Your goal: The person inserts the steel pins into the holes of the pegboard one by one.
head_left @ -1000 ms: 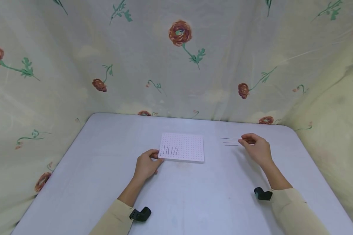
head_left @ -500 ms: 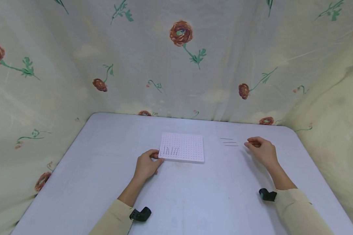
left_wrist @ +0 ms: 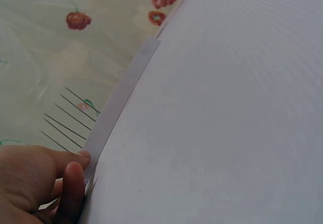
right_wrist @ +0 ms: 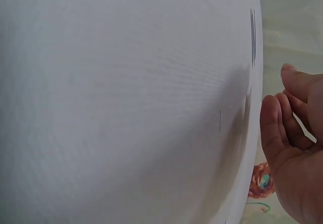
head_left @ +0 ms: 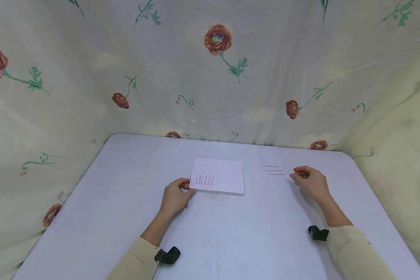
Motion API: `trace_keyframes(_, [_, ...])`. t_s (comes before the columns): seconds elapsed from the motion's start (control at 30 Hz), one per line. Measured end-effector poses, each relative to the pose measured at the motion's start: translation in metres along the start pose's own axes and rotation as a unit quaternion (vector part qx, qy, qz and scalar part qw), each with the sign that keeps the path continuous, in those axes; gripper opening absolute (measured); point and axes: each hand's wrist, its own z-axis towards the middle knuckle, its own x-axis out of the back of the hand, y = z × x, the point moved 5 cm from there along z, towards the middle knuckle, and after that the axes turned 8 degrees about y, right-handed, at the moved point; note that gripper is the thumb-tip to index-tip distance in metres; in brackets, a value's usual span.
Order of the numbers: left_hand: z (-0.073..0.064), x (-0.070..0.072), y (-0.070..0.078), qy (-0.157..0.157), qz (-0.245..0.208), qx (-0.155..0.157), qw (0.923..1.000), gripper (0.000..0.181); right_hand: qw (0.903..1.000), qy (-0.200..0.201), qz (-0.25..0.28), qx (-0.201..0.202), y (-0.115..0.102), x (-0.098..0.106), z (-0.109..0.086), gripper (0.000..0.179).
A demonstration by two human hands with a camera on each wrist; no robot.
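Observation:
A white pegboard (head_left: 227, 175) with a grid of small holes lies on the table. Several thin dark needles (head_left: 204, 179) stand in it in a row at its front left, some leaning; the left wrist view shows needles (left_wrist: 76, 115) sticking out past the board's edge (left_wrist: 118, 90). My left hand (head_left: 175, 197) grips the board's front left corner between thumb and fingers. Three loose needles (head_left: 275, 170) lie roughly parallel on the table to the right of the board. Just right of them hovers my right hand (head_left: 311, 182), its thumb apart from the loosely bent fingers (right_wrist: 272, 123), with nothing visible between.
The white table (head_left: 238, 237) has rounded far corners. A floral curtain (head_left: 154, 58) hangs behind it and along both sides. Each wrist carries a small black camera, one beside the left sleeve (head_left: 136, 258) and one beside the right sleeve (head_left: 353, 252).
My right hand has drawn back a little to the right, away from the loose needles, and then dipped slightly. My left hand and the board have stayed in place.

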Motion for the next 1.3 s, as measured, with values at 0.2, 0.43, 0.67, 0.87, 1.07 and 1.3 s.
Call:
trace_keyframes(0.2, [0.001,-0.002,0.000,-0.005,-0.002,0.003,1.0000,0.044,0.9998,-0.010,-0.014,0.003,0.002,-0.004,0.001,0.037])
trace_keyframes(0.43, [0.001,-0.004,0.000,-0.009,-0.008,0.004,0.9999,0.043,0.9993,-0.033,-0.019,-0.006,0.004,-0.009,0.001,0.038])
trace_keyframes(0.67, [0.001,-0.005,0.000,-0.008,-0.006,0.004,0.9999,0.043,0.9989,-0.034,-0.033,0.000,0.003,-0.014,0.003,0.036])
trace_keyframes(0.87, [0.001,-0.004,-0.001,-0.007,-0.001,0.000,1.0000,0.043,0.9986,-0.031,-0.044,0.000,-0.003,-0.017,0.004,0.031])
trace_keyframes(1.07, [0.000,-0.004,-0.003,-0.009,0.002,0.000,1.0000,0.043,0.9979,-0.033,-0.056,0.003,-0.004,-0.021,0.005,0.029])
trace_keyframes(1.3, [0.001,-0.001,-0.003,-0.004,0.003,-0.002,1.0000,0.042,0.9981,-0.029,-0.053,0.002,-0.007,-0.024,0.007,0.029])
